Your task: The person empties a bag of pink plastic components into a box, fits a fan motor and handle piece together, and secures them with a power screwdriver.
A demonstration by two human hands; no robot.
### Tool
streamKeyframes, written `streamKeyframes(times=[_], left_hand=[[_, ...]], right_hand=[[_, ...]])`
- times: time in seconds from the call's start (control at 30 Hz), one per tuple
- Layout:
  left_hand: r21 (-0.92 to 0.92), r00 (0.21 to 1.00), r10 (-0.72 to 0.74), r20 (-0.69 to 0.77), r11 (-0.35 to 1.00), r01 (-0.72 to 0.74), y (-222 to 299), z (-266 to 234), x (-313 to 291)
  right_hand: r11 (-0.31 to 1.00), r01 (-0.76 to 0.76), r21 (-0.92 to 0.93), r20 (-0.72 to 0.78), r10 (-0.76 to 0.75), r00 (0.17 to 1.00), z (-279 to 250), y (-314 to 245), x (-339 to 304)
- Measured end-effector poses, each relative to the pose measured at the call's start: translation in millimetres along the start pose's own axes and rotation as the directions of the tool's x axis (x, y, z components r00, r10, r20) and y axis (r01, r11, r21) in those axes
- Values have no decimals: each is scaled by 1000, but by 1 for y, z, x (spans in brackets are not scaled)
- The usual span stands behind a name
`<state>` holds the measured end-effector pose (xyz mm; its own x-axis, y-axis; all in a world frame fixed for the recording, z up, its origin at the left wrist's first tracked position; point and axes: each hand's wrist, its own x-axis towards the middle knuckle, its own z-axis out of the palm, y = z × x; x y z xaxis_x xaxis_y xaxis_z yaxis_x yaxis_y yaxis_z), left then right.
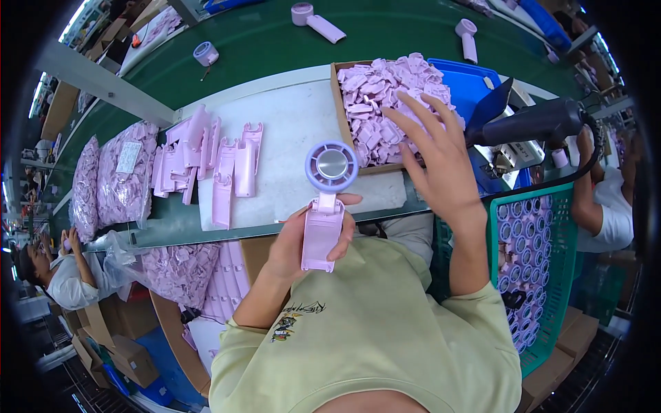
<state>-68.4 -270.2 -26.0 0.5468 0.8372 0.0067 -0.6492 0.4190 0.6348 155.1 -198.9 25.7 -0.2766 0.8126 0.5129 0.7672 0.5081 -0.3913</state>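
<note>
We see the left hand (290,242) wrapped around a pink handle shell (321,239), its fingertips curled against the right edge, with a lilac-ringed fan head (332,165) standing upright at the shell's top end. This unit is in front of the chest, over the near edge of the white work mat (289,113). The right hand (441,165) is spread, its fingers reaching over the cardboard box (341,117) heaped with small pink plastic pieces (379,86); we cannot tell whether the fingertips touch them.

From here, we judge the narrow neck between head and handle to be the weak point: only the shell is gripped, so a knock on the head could twist or loosen it. A thin red-tipped wire (280,221) shows beside the left hand, and a careless shift of grip could snag or pinch it. The pieces lie jumbled, so we might draw out two tangled together, a badly turned one, or spill some over the rim. To the right, the black cylindrical tool (530,125) and its cable (551,185) are near enough that a wide elbow swing could catch them.
</note>
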Motion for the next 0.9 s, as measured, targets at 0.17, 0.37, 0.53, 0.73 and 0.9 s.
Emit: streamKeyframes(times=[0.17,0.37,0.53,0.73,0.9], left_hand=[[-231,999,49,-5,972,-49,5,5,0],[-104,990,105,91,990,-96,-1,-8,6],[288,999,49,-23,957,-40,13,4,8],[353,995,87,-56,934,-62,12,-2,13],[369,974,114,-197,929,-34,13,7,20]], right_hand=[[972,187,-144,211,-155,965,-4,20,18],[981,176,-77,266,-150,952,-9,16,24],[978,202,-49,258,-183,949,-1,20,27],[985,172,2,267,-166,949,2,25,31],[987,160,18,310,-158,937,4,20,35]])
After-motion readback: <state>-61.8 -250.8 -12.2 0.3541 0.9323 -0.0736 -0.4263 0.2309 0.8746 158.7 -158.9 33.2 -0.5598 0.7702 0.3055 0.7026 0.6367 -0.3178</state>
